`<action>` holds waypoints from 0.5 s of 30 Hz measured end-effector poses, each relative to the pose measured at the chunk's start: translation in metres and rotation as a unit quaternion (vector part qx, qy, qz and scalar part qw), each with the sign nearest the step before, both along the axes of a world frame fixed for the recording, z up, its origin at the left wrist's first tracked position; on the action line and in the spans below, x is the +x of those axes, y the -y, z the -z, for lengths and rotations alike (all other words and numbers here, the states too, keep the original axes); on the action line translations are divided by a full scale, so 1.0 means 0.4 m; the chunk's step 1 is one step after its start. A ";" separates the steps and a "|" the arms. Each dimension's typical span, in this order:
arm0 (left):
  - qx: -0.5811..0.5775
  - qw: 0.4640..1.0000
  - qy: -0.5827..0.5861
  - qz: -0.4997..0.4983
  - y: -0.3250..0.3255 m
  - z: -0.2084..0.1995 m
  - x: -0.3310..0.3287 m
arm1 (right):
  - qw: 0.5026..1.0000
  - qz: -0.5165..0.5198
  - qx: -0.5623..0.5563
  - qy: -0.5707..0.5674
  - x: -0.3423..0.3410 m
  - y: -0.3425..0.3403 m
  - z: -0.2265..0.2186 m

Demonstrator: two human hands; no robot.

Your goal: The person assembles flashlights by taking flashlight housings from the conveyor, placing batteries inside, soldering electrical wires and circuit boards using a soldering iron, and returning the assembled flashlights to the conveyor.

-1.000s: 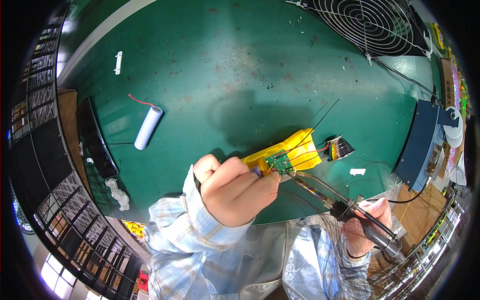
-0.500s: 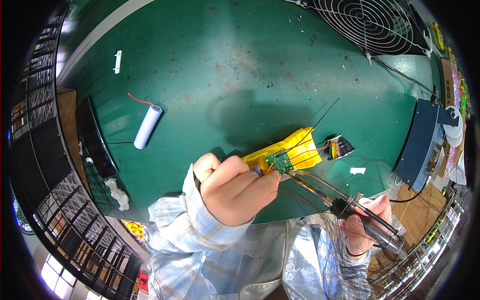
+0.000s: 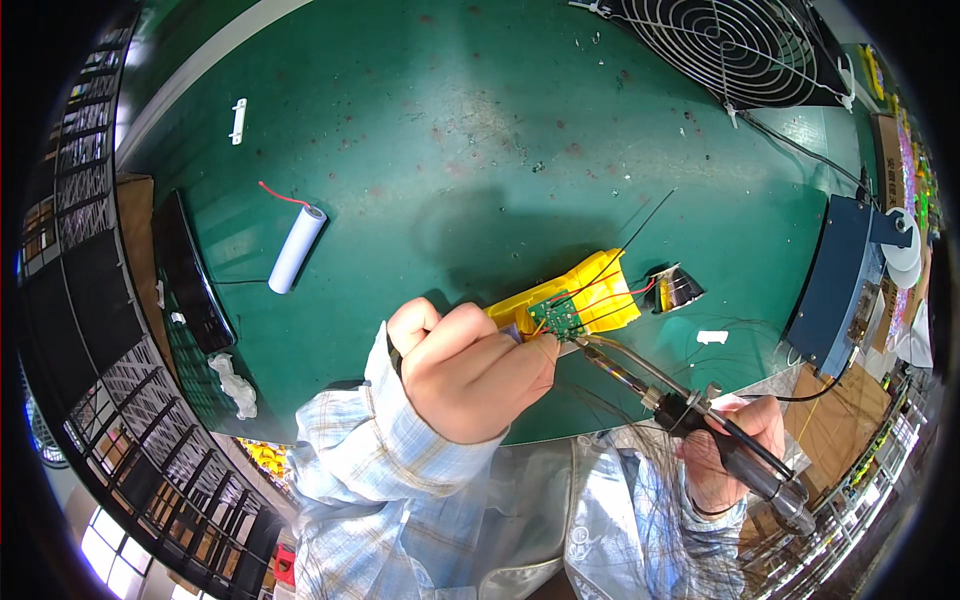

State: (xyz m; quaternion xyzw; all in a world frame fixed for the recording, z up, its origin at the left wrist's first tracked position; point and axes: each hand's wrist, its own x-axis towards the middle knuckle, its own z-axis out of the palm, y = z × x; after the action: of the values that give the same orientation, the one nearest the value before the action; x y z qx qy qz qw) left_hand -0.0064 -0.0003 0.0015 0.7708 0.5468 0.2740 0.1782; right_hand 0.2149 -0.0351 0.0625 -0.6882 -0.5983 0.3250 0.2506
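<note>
My right hand [image 3: 722, 455] grips a soldering iron [image 3: 690, 420] with a metal solder-feed tube along its side. Its tip meets the near edge of a small green circuit board [image 3: 562, 313]. Pinched closed at the board's near left edge, my left hand [image 3: 470, 370] has a thin orange-yellow wire [image 3: 540, 327] running to its fingertips, which partly cover the spot. Beneath the board lies an open yellow plastic housing [image 3: 608, 262]. Red and black wires lead from the board; a red one reaches a small black-and-yellow part [image 3: 680, 289] on the right.
A blue cylindrical battery cell [image 3: 297, 250] with a red lead lies left on the green table [image 3: 400, 200]. Farther left are a glossy black panel [image 3: 190, 270] and crumpled white tissue [image 3: 233, 387]. A fan with a wire guard [image 3: 735, 45] stands far right, a dark blue box [image 3: 835, 285] at right.
The soldering iron's rear end has dipped slightly with my right hand, while its tip stays by the board. My left hand keeps its pinch. The whole view has shifted a little.
</note>
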 end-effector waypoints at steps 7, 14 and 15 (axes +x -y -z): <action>0.006 1.000 0.000 0.002 0.000 0.004 0.000 | 0.998 0.051 0.028 -0.003 0.010 0.017 0.018; 0.007 1.000 -0.008 0.004 0.000 0.002 -0.003 | 0.998 0.047 0.032 0.007 -0.002 0.010 0.020; 0.006 1.000 -0.010 0.005 0.001 0.002 -0.004 | 0.998 0.051 0.021 0.021 -0.002 0.010 0.020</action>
State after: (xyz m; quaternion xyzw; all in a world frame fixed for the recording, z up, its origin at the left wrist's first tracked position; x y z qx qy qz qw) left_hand -0.0078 -0.0005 0.0006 0.7773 0.5431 0.2684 0.1698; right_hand 0.2142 -0.0392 0.0546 -0.7189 -0.5742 0.2849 0.2687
